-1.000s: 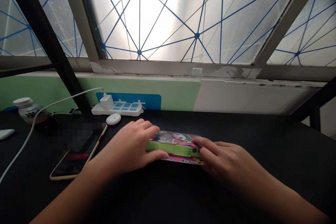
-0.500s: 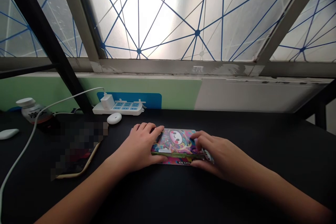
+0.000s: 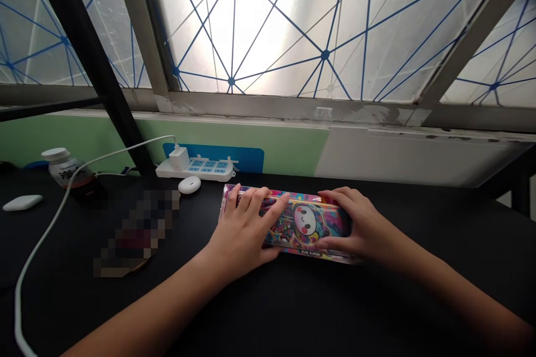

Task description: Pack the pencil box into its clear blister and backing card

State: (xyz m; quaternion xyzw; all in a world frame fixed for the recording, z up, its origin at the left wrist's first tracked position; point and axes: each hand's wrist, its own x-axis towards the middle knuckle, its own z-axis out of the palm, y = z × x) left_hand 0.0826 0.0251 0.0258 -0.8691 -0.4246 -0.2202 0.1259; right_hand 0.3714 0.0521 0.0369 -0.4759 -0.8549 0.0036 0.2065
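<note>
A colourful pencil box (image 3: 305,220) with a round white cartoon face lies on the black desk, set on or in bright printed packaging (image 3: 320,255) whose edges show at the back and front. My left hand (image 3: 243,228) rests over its left part, fingers reaching across the top and thumb at the near edge. At the other end, my right hand (image 3: 364,220) grips the box, fingers at the far side and thumb along the near side. The left end is partly hidden under my left fingers.
A white power strip (image 3: 196,168) with a plugged-in charger stands by the wall. Near it lie a white round case (image 3: 189,184) and a pixelated object (image 3: 140,234). A bottle (image 3: 67,173), a white cable (image 3: 52,223) and a white oblong item (image 3: 22,202) are at left.
The pencil box has gone from tilted, with its green edge showing, to lying flatter and slightly turned. My right hand has moved right and away from me; the whole view has shifted a little.
</note>
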